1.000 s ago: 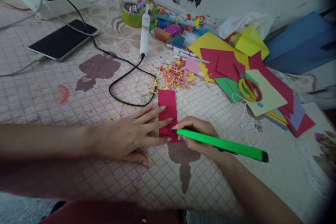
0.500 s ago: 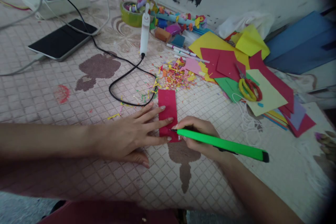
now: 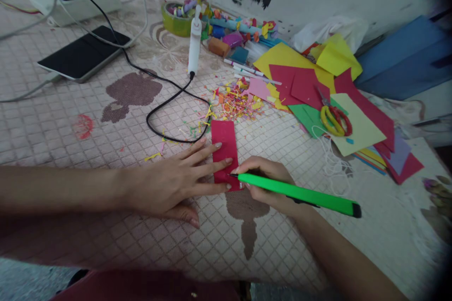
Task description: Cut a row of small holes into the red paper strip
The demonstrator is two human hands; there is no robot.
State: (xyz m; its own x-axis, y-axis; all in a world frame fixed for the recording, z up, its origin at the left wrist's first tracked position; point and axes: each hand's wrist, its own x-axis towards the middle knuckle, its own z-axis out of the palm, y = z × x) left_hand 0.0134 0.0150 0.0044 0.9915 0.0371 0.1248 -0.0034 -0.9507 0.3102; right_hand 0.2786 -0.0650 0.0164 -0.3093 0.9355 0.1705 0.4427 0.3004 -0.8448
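- Red paper strip (image 3: 223,134): lay flat near the middle of the surface (image 3: 169,249), its short end toward the near edge.
- Left hand (image 3: 165,181): palm down, fingers spread and grasping nothing; the fingertips rested across the strip.
- Right hand (image 3: 268,169): fingers clenched around a green pen (image 3: 303,194), its dark tip at the strip between the left fingertips. Whether the tip touched the paper could not be told.
- Change noted: against the picture half a second earlier, the strip's far end had swung slightly toward the left edge, and the left thumb had shifted slightly. The pen stood as before.
- Assessment: the strip was judged steadied but not fully fixed; any line under the tip could have drifted.
- Surroundings: paper scraps (image 3: 240,101) lay beyond the strip, toward the far edge; scissors (image 3: 334,124) lay on coloured papers (image 3: 303,84) toward the far right corner.
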